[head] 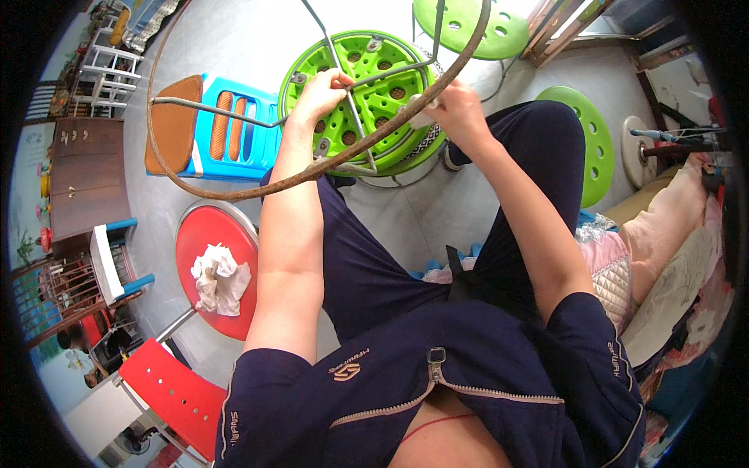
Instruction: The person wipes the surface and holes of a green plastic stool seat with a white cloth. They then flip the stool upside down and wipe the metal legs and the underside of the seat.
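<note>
An upturned stool stands between my knees, its green plastic seat (368, 58) showing its ribbed underside. Thin grey metal legs (222, 112) rise from it to a large rusty metal ring (374, 139), which passes over my left forearm. My left hand (320, 98) pinches the crossing of the metal rods above the seat's middle. In my right hand (462, 114) is a white cloth (420, 114), beside the rusty ring's right part; the ring partly hides the fingers. Whether the cloth touches the ring, I cannot tell. Another seat with a black-and-white patterned side (434, 139) lies underneath.
At left is a red round chair seat (190, 251) bearing a crumpled white cloth (221, 278). A blue plastic stool (266, 126) with a brown pad (175, 126) stands beyond it. Green round seats (477, 29) (585, 146) are at the top and right. A wooden cabinet (88, 169) stands far left.
</note>
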